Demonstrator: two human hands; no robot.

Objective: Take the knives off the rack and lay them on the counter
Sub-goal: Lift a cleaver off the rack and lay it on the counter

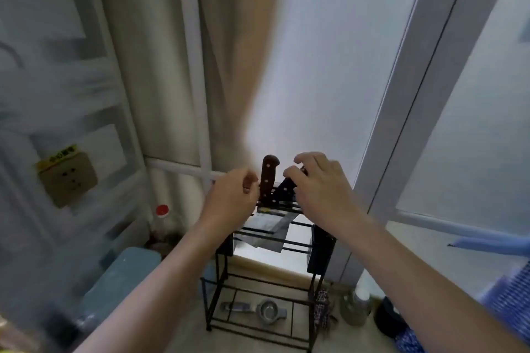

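A black wire knife rack (223,275) stands on the counter in the middle of the head view. Two knives sit in its top slots. One has an upright brown riveted handle (268,178), and its wide steel blade (266,231) hangs below the slots. The second knife's dark handle (284,190) leans to the right, partly hidden. My left hand (232,198) is beside the brown handle, fingers curled and touching its left side. My right hand (318,189) curls over the dark handle, thumb and fingers around its upper end.
A metal strainer-like tool (268,309) lies under the rack. A red-capped bottle (162,219) and a blue container (114,284) stand at the left. Small jars (354,308) sit at the right. A wall socket (67,178) is on the left wall.
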